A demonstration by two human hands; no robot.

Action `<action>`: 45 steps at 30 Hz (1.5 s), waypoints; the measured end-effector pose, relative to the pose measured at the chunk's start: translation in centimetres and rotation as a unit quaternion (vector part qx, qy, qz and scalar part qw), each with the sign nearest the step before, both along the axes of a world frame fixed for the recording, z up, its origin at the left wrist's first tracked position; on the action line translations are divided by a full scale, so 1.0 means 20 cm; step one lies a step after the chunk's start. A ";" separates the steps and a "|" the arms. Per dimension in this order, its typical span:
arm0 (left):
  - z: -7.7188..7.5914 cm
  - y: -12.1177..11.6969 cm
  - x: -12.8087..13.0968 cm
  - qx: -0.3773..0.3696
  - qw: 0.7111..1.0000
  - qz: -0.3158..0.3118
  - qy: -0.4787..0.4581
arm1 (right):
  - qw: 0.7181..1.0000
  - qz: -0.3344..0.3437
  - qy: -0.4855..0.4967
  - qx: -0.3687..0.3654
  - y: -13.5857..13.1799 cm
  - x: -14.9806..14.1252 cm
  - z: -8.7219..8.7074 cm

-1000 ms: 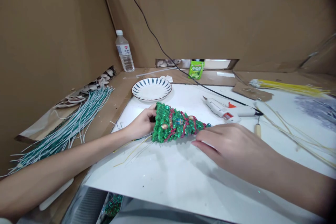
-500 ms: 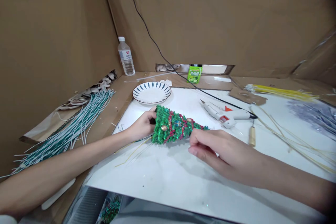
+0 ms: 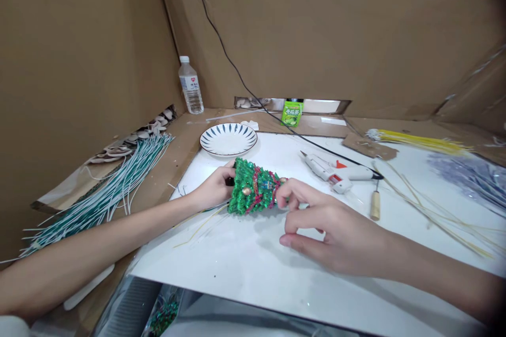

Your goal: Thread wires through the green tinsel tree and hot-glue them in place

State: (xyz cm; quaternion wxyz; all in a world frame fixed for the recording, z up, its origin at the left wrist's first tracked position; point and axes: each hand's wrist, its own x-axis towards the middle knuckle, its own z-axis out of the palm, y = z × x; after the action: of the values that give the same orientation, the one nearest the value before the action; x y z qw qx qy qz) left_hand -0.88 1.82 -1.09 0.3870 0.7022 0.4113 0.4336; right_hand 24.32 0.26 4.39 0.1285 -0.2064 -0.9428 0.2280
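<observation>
Since the earlier frame, shifted from a close pinch into a looser spread at the right hand [image 3: 336,226], with index fingertip curled in over the green tree [image 3: 253,189] and thumb hanging apart below. Lying on its side at mid-frame, wide end to the left. At that wide end, held by the left hand [image 3: 213,187], with fingers wrapped close and partly hidden behind the rim. Seemingly a matter of handling trim near the narrow end while steadying the base; calls for a light touch there and a firm hold at left. Hidden behind the right hand: the tip itself. Just beyond, right of centre, a glue gun [image 3: 358,172] with a trailing cable [image 3: 237,71], near enough to snag, and a wooden-handled tool [image 3: 375,206]. Further back, a plate [image 3: 228,142] and a green packet [image 3: 291,115].
</observation>
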 end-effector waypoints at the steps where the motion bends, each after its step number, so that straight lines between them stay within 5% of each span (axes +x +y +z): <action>1: 0.01 0.00 0.00 -0.001 1.000 0.003 0.002 | 0.999 0.020 0.011 -0.025 0.00 0.00 0.01; 5: 0.02 -0.01 0.01 -0.005 1.000 0.015 -0.001 | 0.997 0.063 0.028 -0.037 0.00 0.00 0.02; 11: 0.00 0.00 0.01 0.000 1.000 0.003 -0.016 | 0.975 -0.022 0.057 0.213 -0.02 -0.01 -0.02; 15: -0.01 0.00 0.00 -0.005 1.000 -0.002 -0.015 | 0.944 -0.089 0.021 0.316 -0.01 -0.01 -0.05; 18: -0.01 0.00 0.00 -0.006 1.000 -0.004 -0.017 | 0.946 -0.088 0.002 0.312 0.00 -0.01 -0.06; 25: -0.02 0.00 -0.01 0.005 1.000 -0.002 -0.005 | 0.987 -0.005 0.062 0.151 -0.04 -0.01 -0.02; 32: 0.01 -0.01 0.00 -0.012 1.000 -0.003 -0.010 | 0.984 0.112 0.122 0.059 -0.04 -0.02 0.00; 37: 0.00 -0.01 0.00 -0.015 1.000 -0.008 -0.019 | 0.987 0.025 0.057 0.151 -0.03 -0.01 -0.02; 42: 0.00 0.00 0.00 -0.009 1.000 -0.010 -0.018 | 0.951 -0.044 0.037 0.304 -0.03 -0.01 -0.06; 45: 0.00 0.00 0.00 -0.010 1.000 -0.012 -0.024 | 0.943 -0.076 0.020 0.325 -0.04 -0.02 -0.07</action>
State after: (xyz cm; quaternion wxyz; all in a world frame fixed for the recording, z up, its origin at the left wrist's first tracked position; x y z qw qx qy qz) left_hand -0.90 1.78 -1.18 0.4088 0.6927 0.3977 0.4414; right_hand 23.94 -0.46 2.99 0.2240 -0.2202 -0.9444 -0.0971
